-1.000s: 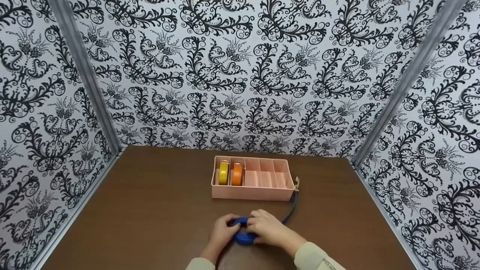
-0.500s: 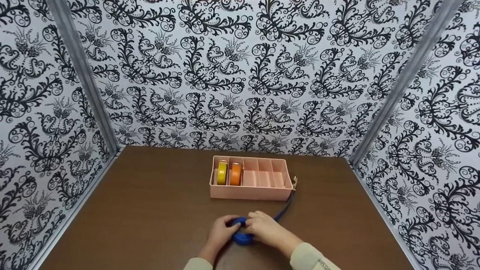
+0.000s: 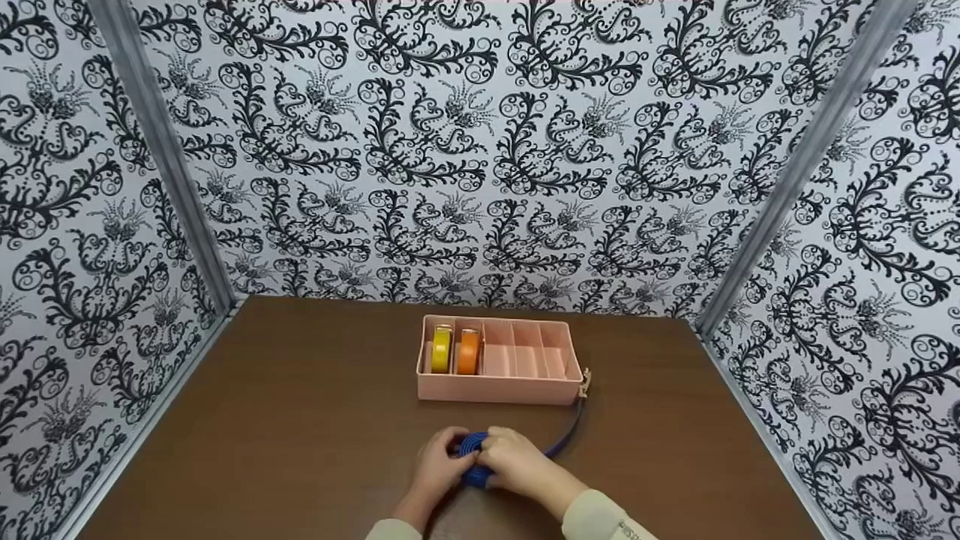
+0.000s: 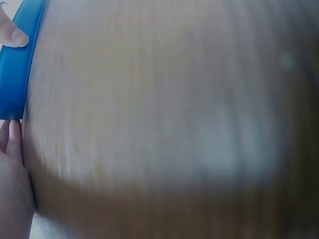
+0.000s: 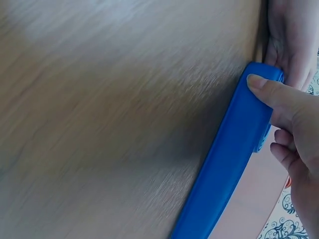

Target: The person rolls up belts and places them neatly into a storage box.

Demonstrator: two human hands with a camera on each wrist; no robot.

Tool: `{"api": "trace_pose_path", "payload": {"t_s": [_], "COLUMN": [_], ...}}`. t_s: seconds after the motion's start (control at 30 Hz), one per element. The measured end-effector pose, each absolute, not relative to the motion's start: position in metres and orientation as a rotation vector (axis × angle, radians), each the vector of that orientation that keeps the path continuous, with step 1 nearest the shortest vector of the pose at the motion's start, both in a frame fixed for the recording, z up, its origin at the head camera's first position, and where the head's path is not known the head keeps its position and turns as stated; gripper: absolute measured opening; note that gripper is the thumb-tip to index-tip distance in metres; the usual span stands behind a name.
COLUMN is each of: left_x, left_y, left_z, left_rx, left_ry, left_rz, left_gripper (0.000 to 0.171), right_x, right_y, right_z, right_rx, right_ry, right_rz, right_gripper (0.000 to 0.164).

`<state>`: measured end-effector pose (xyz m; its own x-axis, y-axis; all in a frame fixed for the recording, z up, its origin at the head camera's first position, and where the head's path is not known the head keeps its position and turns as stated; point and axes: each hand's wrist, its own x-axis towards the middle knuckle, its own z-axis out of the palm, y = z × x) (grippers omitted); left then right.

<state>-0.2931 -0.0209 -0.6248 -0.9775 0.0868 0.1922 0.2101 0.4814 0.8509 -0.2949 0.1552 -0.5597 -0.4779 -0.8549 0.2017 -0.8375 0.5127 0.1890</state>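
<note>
A blue belt [image 3: 474,476] is wound into a coil standing on edge on the brown table, between both hands. My left hand [image 3: 436,463] grips the coil's left side, fingers curled round it. My right hand [image 3: 517,461] holds its right side; in the right wrist view the right thumb [image 5: 266,87] presses on the outer layer of the belt [image 5: 224,149]. The belt's loose end runs right and curves back to a gold-coloured buckle [image 3: 585,382] beside the pink box. In the left wrist view a thumb lies on the belt [image 4: 17,74]. The hands partly hide the coil.
A pink divided box [image 3: 495,388] stands behind the hands. Its two left compartments hold a rolled yellow belt [image 3: 441,350] and a rolled orange belt [image 3: 469,352]. Patterned walls [image 3: 450,150] with grey corner posts enclose the brown table [image 3: 315,420].
Both hands and the blue coil have shifted slightly left. The buckle has slid forward along the box's right corner, and the loose end now bows out in a wider curve.
</note>
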Motion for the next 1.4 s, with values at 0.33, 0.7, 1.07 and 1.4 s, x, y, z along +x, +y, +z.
{"api": "trace_pose_path", "payload": {"t_s": [0.33,0.7,1.07,1.4], "left_x": [-0.294,-0.294,-0.291,-0.292], "left_y": [-0.022,-0.021,-0.021,-0.020], "left_z": [-0.627,-0.628,-0.625,-0.627], "left_rx": [-0.361,-0.413,-0.363,-0.283], "left_ry": [-2.563,-2.574,-2.521,-2.565], "left_rz": [-1.511,-1.468,-1.468,-1.524], "left_gripper": [0.023,0.025,0.032,0.032], "right_x": [-0.294,-0.303,-0.298,-0.296], "right_y": [0.171,0.178,0.162,0.150], "right_z": [-0.554,-0.560,-0.563,-0.566], "right_rx": [1.497,1.540,1.434,1.348], "right_ry": [-2.537,-2.373,-2.484,-2.586], "right_rz": [-0.215,-0.120,-0.276,-0.268], "right_gripper": [0.042,0.022,0.026,0.027]}}
